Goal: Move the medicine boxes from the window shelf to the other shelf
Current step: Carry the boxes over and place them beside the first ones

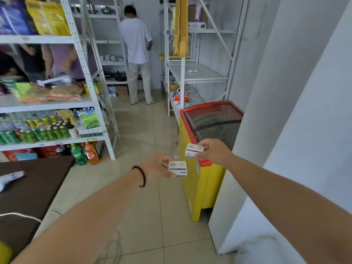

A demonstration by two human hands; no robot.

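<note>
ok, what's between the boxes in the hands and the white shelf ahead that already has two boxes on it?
Head view: the left hand and right hand each hold medicine boxes. Between them and the white shelf stands the yellow chest freezer, with open tiled floor beside it.

Stocked shelving (83,73) along the left of frame, freezer chest (205,149) at centre right against a wall, open rack (198,73) behind it at upper centre, person (137,54) standing between the two shelf units, tabletop (34,187) at lower left.

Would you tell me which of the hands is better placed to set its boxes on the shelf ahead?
Probably the right hand: it holds its medicine boxes farther forward, on the white shelf's side.
</note>
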